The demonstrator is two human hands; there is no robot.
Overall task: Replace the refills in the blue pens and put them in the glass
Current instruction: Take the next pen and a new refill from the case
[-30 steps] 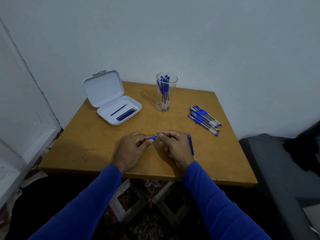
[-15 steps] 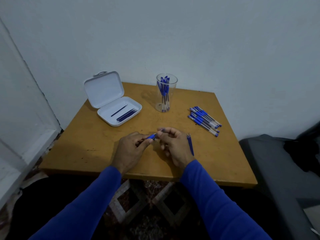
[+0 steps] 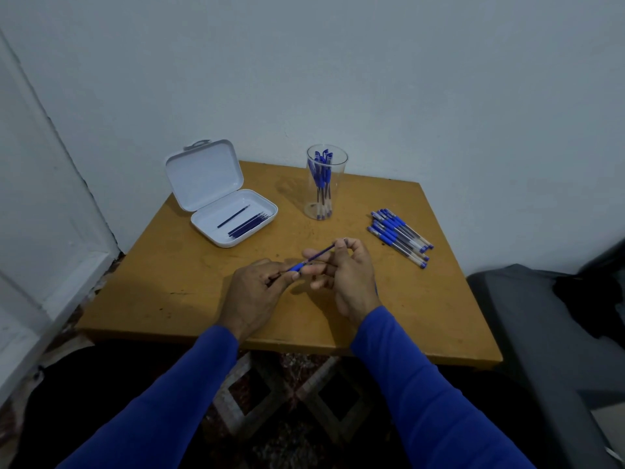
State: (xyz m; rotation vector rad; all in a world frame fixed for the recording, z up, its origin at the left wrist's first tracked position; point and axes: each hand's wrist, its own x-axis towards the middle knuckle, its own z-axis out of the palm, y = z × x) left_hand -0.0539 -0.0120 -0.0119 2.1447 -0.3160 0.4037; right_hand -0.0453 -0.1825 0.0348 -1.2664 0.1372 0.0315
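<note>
Two hands meet above the yellow wooden worktop (image 3: 169,282): the left hand (image 3: 252,292) has its grip pinched on a blue pen barrel (image 3: 295,266), and the right hand (image 3: 348,275) pinches the thin dark blue refill (image 3: 321,253) at its far end. Behind them stands the clear glass (image 3: 326,182) holding blue pens.

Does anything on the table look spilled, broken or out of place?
Nothing stands out. The glass stands upright, the box lies open with refills, and the loose pens lie together.
</note>
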